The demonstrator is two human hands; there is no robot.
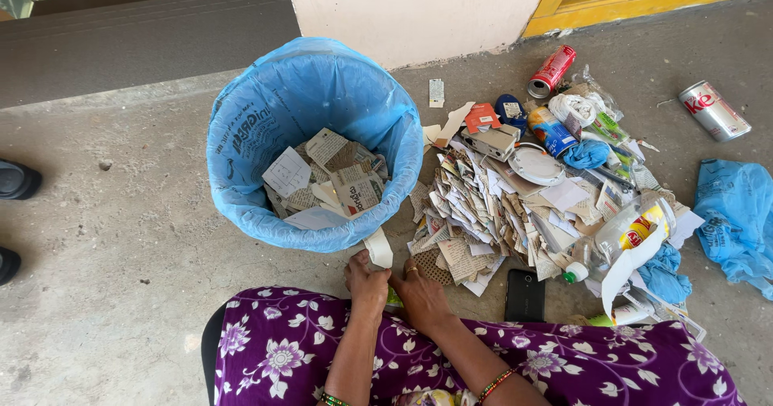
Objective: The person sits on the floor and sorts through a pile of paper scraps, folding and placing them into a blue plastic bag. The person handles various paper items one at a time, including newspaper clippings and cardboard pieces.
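Both hands meet just in front of the blue-lined bin [241, 132], close to its near rim. The left hand [367, 281] has its fingers curled together and pinched on the lower end of a pale strip of paper [378, 247]; the strip rises from the fingertips and curves up against the bin's near edge. The right hand [419, 293] lies touching the left, fingers bent and drawn in, a ring on one finger; it appears to grip the same strip from the other side, though the left hand hides the exact contact. A small green scrap [394, 297] shows between the two wrists. Both forearms come up over a purple flowered garment [564, 366], with beaded bangles [495, 383] on the right wrist.

Inside the bin lie torn sheets of printed paper [326, 177], filling its bottom. To the right of the bin, on the concrete floor [121, 253], spreads a heap of torn paper scraps [475, 205], reaching almost to the right hand. A black phone [525, 295] lies flat just right of that hand. Farther right of the bin are a clear plastic bottle [624, 233] with a yellow label, a white round lid [537, 165], a small grey box [493, 141], crumpled blue cloths and a blue plastic bag [737, 217]. A red can [552, 70] lies beyond the heap, and a silver can [713, 110] lies well apart toward the right.
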